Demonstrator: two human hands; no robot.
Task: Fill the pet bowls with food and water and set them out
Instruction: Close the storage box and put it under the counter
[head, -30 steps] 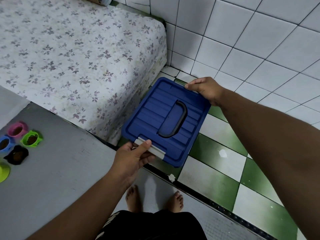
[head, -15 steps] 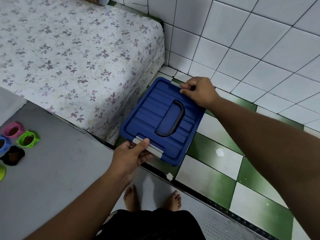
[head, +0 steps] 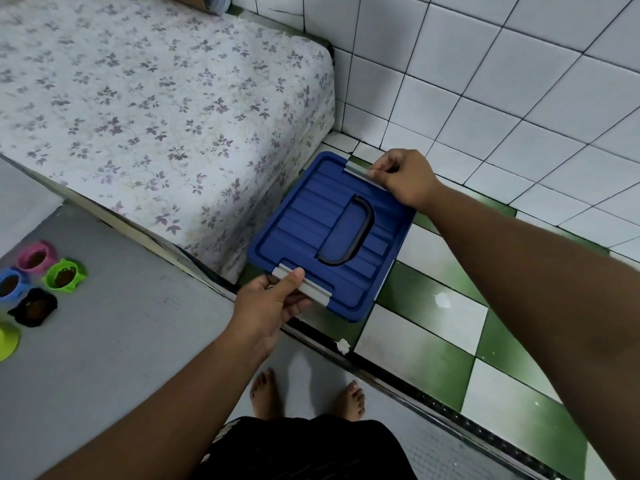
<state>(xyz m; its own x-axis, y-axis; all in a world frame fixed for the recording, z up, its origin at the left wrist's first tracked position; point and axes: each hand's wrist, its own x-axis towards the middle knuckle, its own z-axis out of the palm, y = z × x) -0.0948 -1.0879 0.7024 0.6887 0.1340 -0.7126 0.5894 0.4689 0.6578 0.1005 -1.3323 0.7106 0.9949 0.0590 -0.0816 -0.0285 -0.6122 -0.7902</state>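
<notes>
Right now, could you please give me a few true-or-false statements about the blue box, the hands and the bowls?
1. Both hands grip grey latches on the blue box lid. True: left hand, right hand.
2. The lid's black handle stands upright. False: it lies flat.
3. The green bowl holds brown food. True.
4. The bowls sit on the flowered mattress. False: they sit on the grey mat.

White tiled wall, green-and-white checkered floor, floral-sheeted bed in the corner, grey mat beside it
</notes>
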